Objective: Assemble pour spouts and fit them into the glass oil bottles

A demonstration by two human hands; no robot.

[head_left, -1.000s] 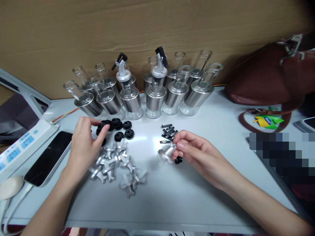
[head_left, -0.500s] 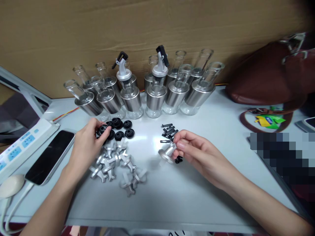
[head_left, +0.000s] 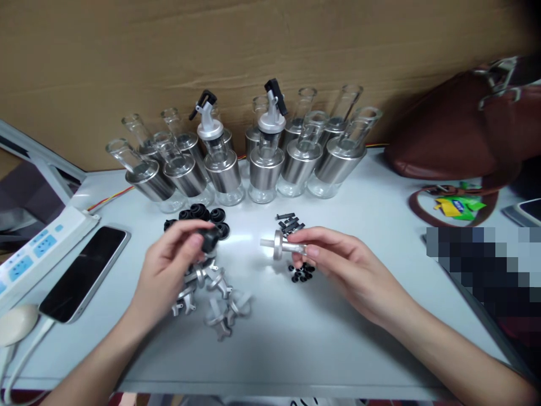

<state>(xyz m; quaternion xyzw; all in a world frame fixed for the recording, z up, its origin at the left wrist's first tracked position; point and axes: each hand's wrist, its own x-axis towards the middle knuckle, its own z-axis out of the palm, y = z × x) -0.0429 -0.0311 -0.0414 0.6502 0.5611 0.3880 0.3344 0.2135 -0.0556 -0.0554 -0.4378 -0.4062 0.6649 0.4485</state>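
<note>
My left hand (head_left: 175,256) pinches a black rubber stopper (head_left: 208,239) above the table. Facing it, my right hand (head_left: 333,256) grips a silver pourer spout (head_left: 278,245) by its narrow end, its disc and pale tube pointing left; a gap separates the two parts. Behind my left hand lie several more black stoppers (head_left: 217,215). Below it is a pile of silver pourer spouts (head_left: 218,282), partly covered by the hand. Near my right fingers are black lever pieces (head_left: 291,225) and small black caps (head_left: 301,274).
Several glass bottles with steel sleeves (head_left: 264,167) stand along the cardboard wall (head_left: 270,45); two carry fitted pourers. A phone (head_left: 84,273) and power strip (head_left: 42,248) lie at left. A brown leather bag (head_left: 448,129) and a green-yellow packet (head_left: 460,207) are at right.
My left hand has lifted a black stopper off the pile and moved right with it. My right hand has turned the pourer spout so its disc end faces left.
</note>
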